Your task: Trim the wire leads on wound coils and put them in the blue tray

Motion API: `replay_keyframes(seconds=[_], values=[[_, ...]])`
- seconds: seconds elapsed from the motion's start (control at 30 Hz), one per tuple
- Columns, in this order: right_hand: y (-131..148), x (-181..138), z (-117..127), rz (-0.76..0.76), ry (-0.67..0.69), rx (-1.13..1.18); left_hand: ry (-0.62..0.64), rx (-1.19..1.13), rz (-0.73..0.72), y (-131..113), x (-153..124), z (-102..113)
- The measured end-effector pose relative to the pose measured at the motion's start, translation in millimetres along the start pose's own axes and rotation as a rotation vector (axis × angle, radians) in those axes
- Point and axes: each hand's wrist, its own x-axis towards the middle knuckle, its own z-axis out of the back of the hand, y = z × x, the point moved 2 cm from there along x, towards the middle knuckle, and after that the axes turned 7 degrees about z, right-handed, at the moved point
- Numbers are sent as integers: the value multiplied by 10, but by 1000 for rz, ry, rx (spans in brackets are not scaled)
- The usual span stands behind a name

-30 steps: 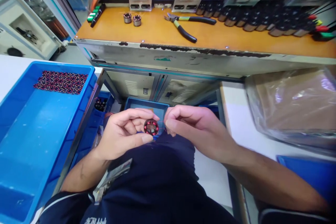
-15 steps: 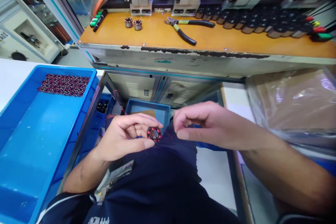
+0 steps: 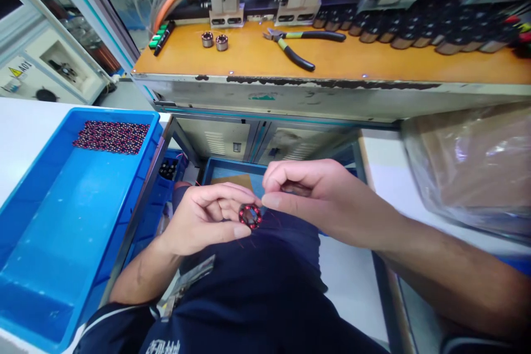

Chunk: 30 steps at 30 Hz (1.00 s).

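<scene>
My left hand [image 3: 211, 215] grips a small motor stator [image 3: 250, 216] between thumb and fingers, over my lap. The stator is a dark ring with red windings around an open centre, its face turned towards me. Fine red wire ends stick out from it. My right hand [image 3: 309, 193] is right beside the stator's upper right edge, thumb and forefinger closed in a pinch. What those fingertips hold, if anything, is too small to make out.
At left, a blue bin [image 3: 78, 204] holds rows of stators [image 3: 112, 137]. On the orange bench lie cutting pliers [image 3: 305, 44], two stators [image 3: 214, 41], markers [image 3: 162, 37] and several dark cylinders [image 3: 398, 33]. A plastic-wrapped carton [image 3: 477, 160] stands at right. Another blue bin [image 3: 213, 166] sits below.
My right hand has moved left and in to the stator, its pinch now closed by the edge. The left hand still holds the stator. The whole view has shifted slightly.
</scene>
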Motion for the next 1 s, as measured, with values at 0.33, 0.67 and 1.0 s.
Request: replay_keyframes(seconds=[0.33,0.67,1.0], values=[[152,-75,-10,-138,109,-107,58,52,-91,-32,56,-68],[160,-131,-68,97,83,-117,102,-108,-49,67,37,-35],[160,-164,-112,116,68,-96,129,-79,-140,74,73,-26]])
